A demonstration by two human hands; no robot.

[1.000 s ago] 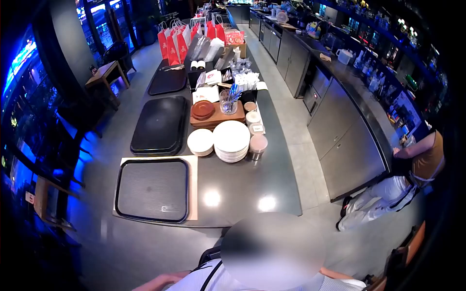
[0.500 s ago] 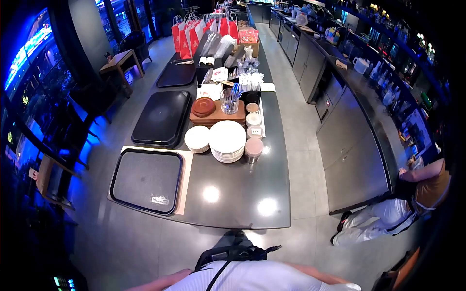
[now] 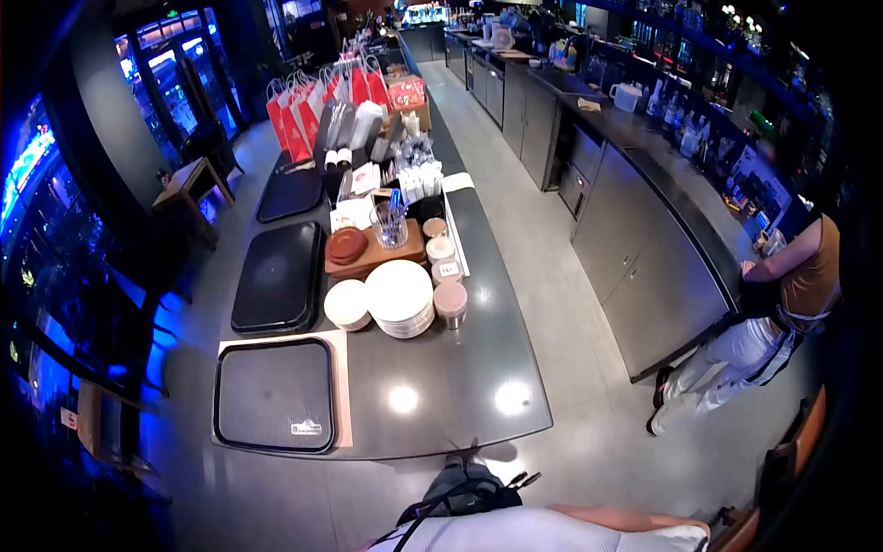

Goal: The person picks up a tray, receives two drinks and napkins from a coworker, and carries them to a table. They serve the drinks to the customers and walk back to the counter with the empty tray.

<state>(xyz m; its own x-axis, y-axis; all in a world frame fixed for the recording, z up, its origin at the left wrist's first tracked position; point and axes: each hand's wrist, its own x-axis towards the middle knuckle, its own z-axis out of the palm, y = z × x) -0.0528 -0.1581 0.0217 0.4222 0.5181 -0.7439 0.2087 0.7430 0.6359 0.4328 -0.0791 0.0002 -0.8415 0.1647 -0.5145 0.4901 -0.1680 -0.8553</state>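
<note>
Neither of my hands shows in the head view. My right forearm crosses the bottom of the view, and its hand is hidden behind my white shirt. In front of me stands a long dark counter. Close to its near edge lies a black tray on a light board. Behind it is a stack of black trays. White plates are piled beside a smaller stack of plates. Several lidded jars line the right side.
A glass with blue-handled items and red paper bags stand farther back. To the right, a person stands at the bar counter. A chair is at the lower right, a wooden table at left.
My view has turned toward the right and up, so the counter appears shifted left and lower. My left forearm has left the view. The other person's arm reaches over the bar.
</note>
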